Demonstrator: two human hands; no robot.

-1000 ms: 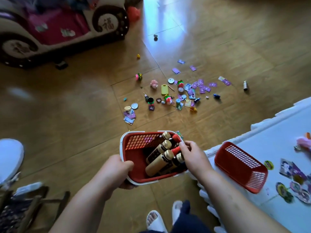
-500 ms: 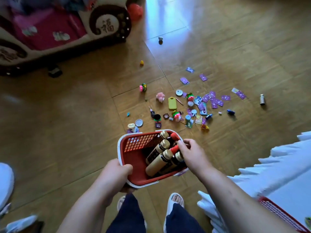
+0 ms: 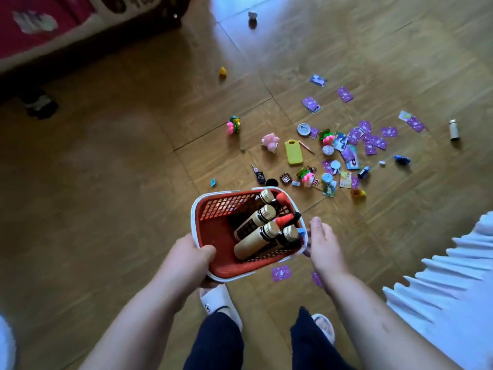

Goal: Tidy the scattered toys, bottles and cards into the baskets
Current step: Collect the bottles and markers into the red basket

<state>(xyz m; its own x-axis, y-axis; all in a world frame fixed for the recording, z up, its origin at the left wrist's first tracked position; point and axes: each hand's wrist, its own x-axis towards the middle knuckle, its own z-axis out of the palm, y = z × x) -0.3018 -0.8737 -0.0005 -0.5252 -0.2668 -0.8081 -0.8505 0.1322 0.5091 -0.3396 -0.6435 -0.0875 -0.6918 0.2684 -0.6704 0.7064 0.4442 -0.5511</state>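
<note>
The red basket (image 3: 213, 236) is gripped by the left hand (image 3: 190, 259), fingers curled. The right hand (image 3: 324, 247) is held beside it, fingers relaxed.

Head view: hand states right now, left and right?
left hand: closed round the near rim of the red basket, holding it.
right hand: open, fingers relaxed, holding nothing, beside the basket's right side.
</note>
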